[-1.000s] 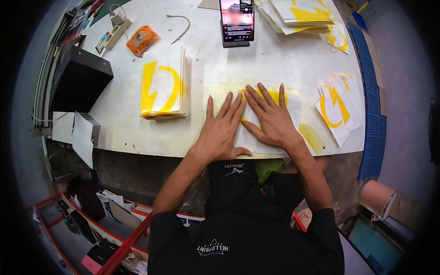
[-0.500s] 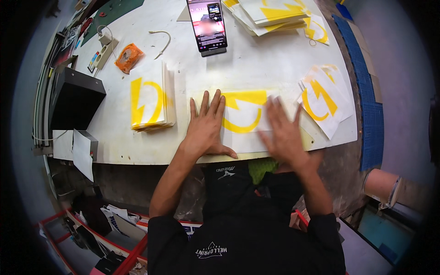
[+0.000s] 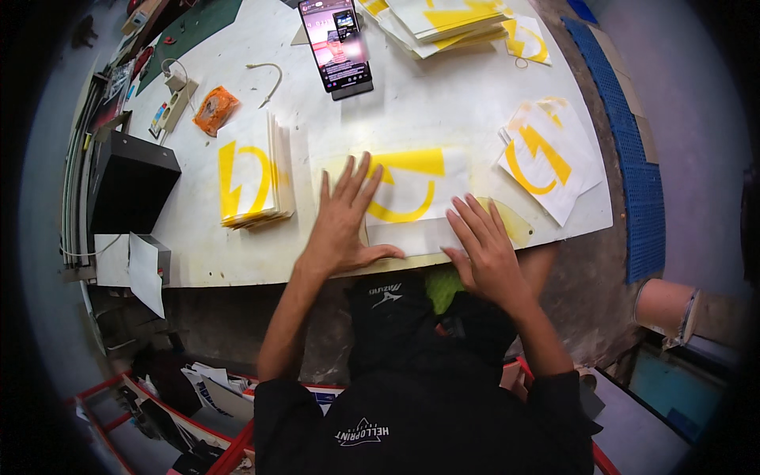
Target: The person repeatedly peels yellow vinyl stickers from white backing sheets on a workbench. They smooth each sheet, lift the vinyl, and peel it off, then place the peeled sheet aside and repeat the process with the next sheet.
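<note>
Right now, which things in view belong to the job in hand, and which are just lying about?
Likely the job's:
yellow-printed white piece between left hand and right hand
matching stack at left
matching loose pieces at right

Apparently lying about:
phone
orange packet
power strip

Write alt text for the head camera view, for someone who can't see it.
A person's left hand and right hand spread at opposite edges of a white sheet printed in yellow on a white table. A stack of similar printed pieces stands to the left, loose pieces lie to the right, and a lit phone is propped beyond.
</note>
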The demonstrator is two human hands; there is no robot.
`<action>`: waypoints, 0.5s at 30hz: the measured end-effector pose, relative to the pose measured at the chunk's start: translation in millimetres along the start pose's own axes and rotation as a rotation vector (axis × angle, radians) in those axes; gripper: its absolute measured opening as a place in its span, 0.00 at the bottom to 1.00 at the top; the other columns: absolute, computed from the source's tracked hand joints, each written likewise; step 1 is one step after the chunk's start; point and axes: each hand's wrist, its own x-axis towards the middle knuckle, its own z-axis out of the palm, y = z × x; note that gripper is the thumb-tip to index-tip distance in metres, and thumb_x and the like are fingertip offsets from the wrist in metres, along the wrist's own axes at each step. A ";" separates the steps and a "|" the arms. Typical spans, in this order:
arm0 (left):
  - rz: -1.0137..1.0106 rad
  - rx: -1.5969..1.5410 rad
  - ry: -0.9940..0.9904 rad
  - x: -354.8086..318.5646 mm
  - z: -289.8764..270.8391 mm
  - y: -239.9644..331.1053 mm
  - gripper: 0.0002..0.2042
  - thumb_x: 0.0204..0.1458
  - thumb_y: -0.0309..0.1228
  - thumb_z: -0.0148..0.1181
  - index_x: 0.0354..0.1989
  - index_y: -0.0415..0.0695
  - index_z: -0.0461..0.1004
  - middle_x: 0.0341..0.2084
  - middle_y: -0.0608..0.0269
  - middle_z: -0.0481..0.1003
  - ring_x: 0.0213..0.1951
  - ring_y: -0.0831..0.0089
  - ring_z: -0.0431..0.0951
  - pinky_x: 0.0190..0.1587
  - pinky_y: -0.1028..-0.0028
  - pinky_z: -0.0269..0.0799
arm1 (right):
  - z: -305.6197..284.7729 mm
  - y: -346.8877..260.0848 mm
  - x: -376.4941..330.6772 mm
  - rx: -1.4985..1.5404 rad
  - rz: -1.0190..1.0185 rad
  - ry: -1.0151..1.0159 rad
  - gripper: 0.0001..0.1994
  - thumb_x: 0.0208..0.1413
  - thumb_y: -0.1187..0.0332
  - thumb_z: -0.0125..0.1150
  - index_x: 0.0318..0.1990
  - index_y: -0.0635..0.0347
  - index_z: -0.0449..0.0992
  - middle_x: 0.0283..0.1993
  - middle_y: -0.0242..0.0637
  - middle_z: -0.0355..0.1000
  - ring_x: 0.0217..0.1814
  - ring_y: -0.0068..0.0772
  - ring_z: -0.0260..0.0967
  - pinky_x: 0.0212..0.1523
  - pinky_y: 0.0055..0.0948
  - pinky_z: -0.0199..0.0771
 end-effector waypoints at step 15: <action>0.111 0.102 0.190 -45.3 35.9 24.1 0.24 0.51 0.30 0.72 0.59 0.49 0.79 0.65 0.59 0.74 0.71 0.52 0.67 0.73 0.45 0.59 | 28.9 24.9 1.2 -0.047 -0.171 0.116 0.17 0.52 0.71 0.71 0.51 0.59 0.83 0.57 0.38 0.78 0.66 0.43 0.72 0.75 0.57 0.59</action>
